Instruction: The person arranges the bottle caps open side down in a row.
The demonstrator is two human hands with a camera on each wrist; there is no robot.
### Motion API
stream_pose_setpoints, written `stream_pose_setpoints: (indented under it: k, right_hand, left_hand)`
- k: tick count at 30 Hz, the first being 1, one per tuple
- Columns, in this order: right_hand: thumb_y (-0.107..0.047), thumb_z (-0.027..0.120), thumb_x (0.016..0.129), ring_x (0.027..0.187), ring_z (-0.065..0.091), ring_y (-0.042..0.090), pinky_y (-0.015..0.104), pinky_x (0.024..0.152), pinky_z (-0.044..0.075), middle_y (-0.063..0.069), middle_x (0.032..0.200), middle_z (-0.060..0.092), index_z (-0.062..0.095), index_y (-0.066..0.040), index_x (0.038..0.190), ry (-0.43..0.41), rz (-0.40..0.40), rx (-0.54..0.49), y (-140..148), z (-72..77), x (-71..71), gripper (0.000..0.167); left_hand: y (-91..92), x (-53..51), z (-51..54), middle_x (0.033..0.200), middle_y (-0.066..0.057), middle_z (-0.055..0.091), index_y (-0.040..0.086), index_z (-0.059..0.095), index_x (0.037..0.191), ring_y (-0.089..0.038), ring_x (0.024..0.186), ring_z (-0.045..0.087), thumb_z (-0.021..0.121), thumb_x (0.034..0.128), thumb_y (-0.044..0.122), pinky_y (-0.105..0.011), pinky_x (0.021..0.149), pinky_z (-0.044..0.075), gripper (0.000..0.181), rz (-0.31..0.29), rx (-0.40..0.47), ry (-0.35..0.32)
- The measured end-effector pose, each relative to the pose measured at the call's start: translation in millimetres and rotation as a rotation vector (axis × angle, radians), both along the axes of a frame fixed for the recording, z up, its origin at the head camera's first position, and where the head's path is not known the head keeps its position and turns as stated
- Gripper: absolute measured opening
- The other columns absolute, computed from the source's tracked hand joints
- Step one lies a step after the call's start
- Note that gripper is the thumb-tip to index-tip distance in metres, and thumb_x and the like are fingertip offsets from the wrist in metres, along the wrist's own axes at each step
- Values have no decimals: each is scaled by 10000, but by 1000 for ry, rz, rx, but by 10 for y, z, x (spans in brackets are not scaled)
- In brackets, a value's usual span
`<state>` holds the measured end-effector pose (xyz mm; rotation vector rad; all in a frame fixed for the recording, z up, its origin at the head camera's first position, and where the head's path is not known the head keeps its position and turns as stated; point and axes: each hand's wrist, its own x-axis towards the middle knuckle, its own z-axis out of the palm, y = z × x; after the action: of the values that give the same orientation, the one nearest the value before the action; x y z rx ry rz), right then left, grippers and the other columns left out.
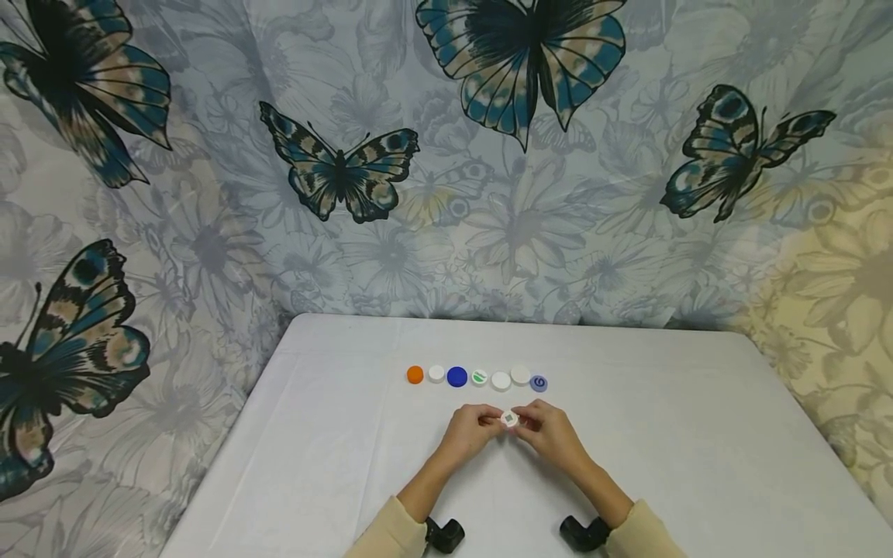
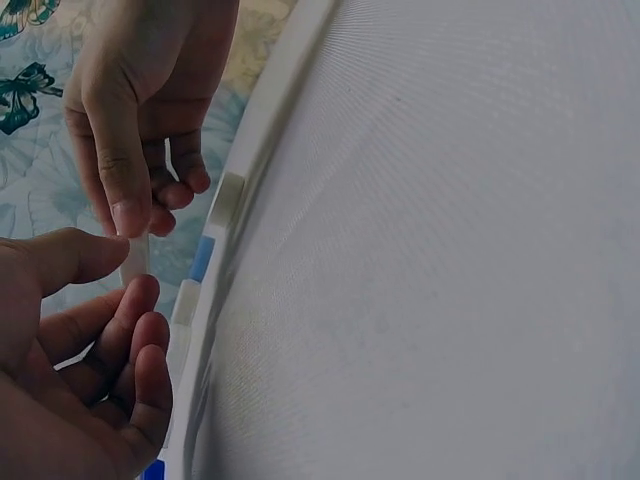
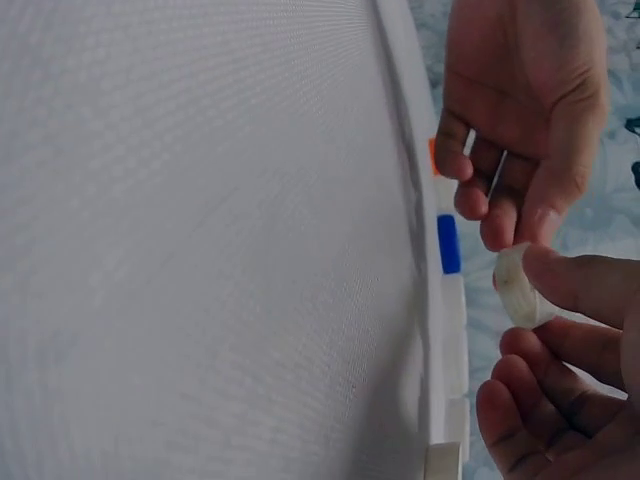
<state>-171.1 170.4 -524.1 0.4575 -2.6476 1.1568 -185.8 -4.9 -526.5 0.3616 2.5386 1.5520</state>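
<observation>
Above the table, a small white bottle cap (image 1: 510, 418) with a dark diamond-shaped mark on its top is held between both hands. The left hand (image 1: 470, 431) pinches its left edge with thumb and fingertips. From the other side the right hand (image 1: 553, 435) pinches it too. In the right wrist view the cap (image 3: 518, 287) stands on edge, showing its pale side, with the right thumb against it. Beyond the hands lie more caps in a row: an orange cap (image 1: 415, 375), a dark blue cap (image 1: 456, 377), a white cap with a green mark (image 1: 479, 377) and several others.
Plain white caps (image 1: 501, 380) and a lilac-blue cap (image 1: 539, 384) with a swirl mark make up the row's right part. A white cloth covers the table (image 1: 314, 434). Behind its far edge hangs a butterfly-patterned curtain (image 1: 391, 263). Black wrist devices (image 1: 445, 535) sit by both sleeves.
</observation>
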Motion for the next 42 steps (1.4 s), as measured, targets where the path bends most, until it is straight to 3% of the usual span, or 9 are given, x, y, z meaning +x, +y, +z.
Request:
stream_pose_setpoints:
  k: [10,20,29,38,42]
  right_hand:
    - [-35,795,749,654,487,20,187,575,430,-16,726,608,737,10,937,-80,4,-1,16,23,-5,202]
    - [-63,807,749,695,524,60,184,598,442,39,784,638,744,10,935,-191,-106,-22,29,143,-62,209]
    - [-87,816,753,692,528,85,186,588,432,58,782,650,743,21,945,-181,-96,-4,96,192,-123,232]
    - [-93,797,748,636,500,65,194,520,409,48,709,607,722,76,909,-30,-9,-42,238,161,-244,245]
    - [-48,778,756,664,517,92,198,551,422,61,738,627,726,72,957,-105,-32,12,292,160,-334,240]
  left_hand:
    - [14,-8,-29,769,-71,715,-7,735,967,23,635,529,776,805,99,-146,594,462,198,-38,6,30]
    - [75,-126,81,804,-62,722,2,728,995,5,669,558,767,813,91,-145,605,468,206,-56,-13,6]
    - [133,-199,116,801,-11,697,24,723,1013,11,685,541,761,831,123,-133,620,462,211,-66,-55,0]
    - [254,-323,85,796,-15,714,43,730,996,44,656,545,775,819,154,-123,605,456,214,-53,-86,100]
    - [326,-376,71,803,-7,710,52,728,1013,37,663,549,772,824,168,-122,608,448,226,-45,-117,128]
